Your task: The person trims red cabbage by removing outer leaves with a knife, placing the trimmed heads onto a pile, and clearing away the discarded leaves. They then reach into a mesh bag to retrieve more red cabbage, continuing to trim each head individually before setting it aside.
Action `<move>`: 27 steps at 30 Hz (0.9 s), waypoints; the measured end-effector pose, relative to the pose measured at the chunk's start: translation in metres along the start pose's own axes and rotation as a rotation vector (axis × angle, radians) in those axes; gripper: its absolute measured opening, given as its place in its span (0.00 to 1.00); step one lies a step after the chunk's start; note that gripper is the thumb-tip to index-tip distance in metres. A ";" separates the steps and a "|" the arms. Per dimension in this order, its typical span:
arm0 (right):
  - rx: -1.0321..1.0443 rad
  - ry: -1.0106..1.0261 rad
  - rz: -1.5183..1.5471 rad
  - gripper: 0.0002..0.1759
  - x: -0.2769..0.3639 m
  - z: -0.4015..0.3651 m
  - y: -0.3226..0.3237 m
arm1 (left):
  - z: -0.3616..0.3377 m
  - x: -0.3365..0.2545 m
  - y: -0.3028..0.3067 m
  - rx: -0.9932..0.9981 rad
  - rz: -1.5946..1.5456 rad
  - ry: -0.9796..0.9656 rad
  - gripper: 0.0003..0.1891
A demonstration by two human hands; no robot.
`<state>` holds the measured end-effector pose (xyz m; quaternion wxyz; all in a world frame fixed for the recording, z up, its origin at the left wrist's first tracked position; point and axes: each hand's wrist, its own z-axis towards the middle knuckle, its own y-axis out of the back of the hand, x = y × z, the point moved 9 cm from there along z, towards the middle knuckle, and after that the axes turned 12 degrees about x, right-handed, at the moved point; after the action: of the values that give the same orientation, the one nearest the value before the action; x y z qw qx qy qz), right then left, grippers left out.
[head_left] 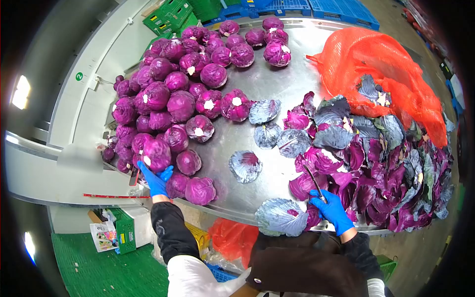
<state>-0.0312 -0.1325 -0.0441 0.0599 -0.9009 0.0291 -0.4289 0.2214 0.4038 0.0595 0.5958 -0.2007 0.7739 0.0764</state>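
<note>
Left hand [154, 179], in a blue glove, reaches to the near edge of the pile. Its fingers lie spread against a round purple cabbage head [157, 154], with the thumb set apart at the side. That head sits at the front left of the shiny steel table [277, 84], touching its neighbours in the big pile of trimmed purple cabbage heads [183, 99] that fills the table's left half.

The right hand [332, 210], also gloved in blue, is closed around the handle of a thin dark-bladed knife [314, 183]. The blade points up and away over the heap of loose purple and grey-blue outer leaves [386, 168] on the table's right side. A large grey-blue cupped leaf [282, 217] lies at the table's front edge, just left of this hand. Behind the heap slumps an orange net sack [391, 69]. Green plastic crates [168, 15] and blue plastic crates [321, 6] stand beyond the far edge.
</note>
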 end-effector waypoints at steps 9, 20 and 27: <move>-0.057 0.135 -0.235 0.20 0.027 -0.006 -0.021 | 0.013 -0.022 0.002 -0.330 1.095 -0.577 0.43; -0.472 0.623 -0.299 0.14 0.139 -0.063 0.122 | -0.205 0.237 -0.310 1.240 1.019 -0.423 0.35; -1.091 0.837 -0.163 0.25 0.188 -0.145 0.361 | -0.141 0.108 -0.417 0.924 0.650 -0.631 0.07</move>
<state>-0.0252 -0.5217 0.1429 -0.4505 -0.5601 0.1936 -0.6677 0.2407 -0.0491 0.0467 0.7663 0.3530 0.5359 -0.0328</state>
